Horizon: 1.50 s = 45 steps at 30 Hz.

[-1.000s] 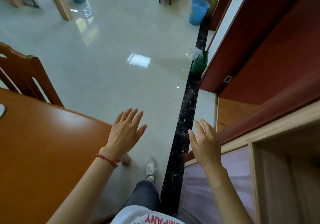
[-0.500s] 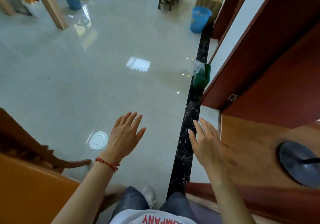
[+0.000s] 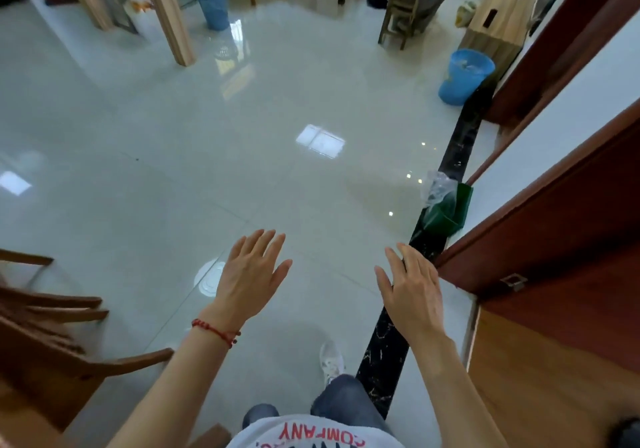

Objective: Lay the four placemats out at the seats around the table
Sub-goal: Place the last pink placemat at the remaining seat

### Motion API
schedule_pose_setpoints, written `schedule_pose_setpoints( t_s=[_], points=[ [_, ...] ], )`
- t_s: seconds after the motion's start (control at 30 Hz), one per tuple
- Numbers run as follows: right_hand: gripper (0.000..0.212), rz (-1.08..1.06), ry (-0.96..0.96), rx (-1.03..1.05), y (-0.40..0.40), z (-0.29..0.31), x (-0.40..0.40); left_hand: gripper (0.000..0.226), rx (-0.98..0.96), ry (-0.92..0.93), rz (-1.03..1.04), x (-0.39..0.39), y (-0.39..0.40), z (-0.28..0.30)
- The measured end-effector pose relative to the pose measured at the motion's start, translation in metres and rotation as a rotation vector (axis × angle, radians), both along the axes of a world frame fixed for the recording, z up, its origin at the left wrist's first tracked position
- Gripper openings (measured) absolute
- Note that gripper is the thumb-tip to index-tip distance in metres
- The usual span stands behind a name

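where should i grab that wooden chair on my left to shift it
Grip the chair by the curved top rail of its back, which ends near your left hand. Come from the right with that hand, since the rail juts out toward you and its free end is unobstructed. Both hands are open and empty; the right hand is farther off.

Red bracelet (image 3: 216,331); blue bins (image 3: 464,75); gold-veined black strip (image 3: 384,354).

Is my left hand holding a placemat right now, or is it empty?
Empty. The left hand is open, fingers straight and spread above the tiled floor, with no placemat in view.
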State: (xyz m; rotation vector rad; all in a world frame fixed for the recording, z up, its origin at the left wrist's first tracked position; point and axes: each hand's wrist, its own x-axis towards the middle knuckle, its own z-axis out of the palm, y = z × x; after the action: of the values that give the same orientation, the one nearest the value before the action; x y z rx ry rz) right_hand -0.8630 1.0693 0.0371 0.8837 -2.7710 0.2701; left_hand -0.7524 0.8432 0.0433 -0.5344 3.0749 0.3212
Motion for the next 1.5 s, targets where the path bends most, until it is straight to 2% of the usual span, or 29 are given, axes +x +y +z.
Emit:
schedule_pose_setpoints(
  t_s=[0.23,0.33,0.5,0.67,0.83,1.13,1.33,1.5],
  points=[
    [0.055,0.172,0.081,0.006,-0.055,0.015,-0.117,0.071,0.018,0.04,0.193,-0.072,-0.033,0.01],
    [0.045,0.239,0.099,-0.014,-0.084,0.014,-0.151,0.07,0.008,0.056,0.266,-0.088,-0.052,0.014],
    [0.044,0.357,0.087,-0.038,-0.155,0.01,-0.193,0.071,-0.002,0.036,0.383,-0.105,-0.106,0.011],
    [0.043,0.473,0.094,-0.053,-0.241,0.008,-0.221,0.069,-0.014,0.053,0.5,-0.112,-0.174,0.006],
    [0.053,0.595,0.072,-0.067,-0.333,0.014,-0.24,0.067,-0.013,0.059,0.641,-0.108,-0.244,0.007],
    [0.057,0.802,0.022,-0.084,-0.481,0.024,-0.256,0.071,-0.024,-0.03,0.838,-0.099,-0.351,0.016],
    [0.047,0.916,-0.011,-0.068,-0.59,0.018,-0.284,0.073,-0.03,-0.039,0.943,-0.111,-0.428,0.013],
    [0.061,1.012,-0.039,-0.06,-0.687,0.016,-0.309,0.075,-0.029,-0.038,1.047,-0.13,-0.497,0.013]
  ],
)
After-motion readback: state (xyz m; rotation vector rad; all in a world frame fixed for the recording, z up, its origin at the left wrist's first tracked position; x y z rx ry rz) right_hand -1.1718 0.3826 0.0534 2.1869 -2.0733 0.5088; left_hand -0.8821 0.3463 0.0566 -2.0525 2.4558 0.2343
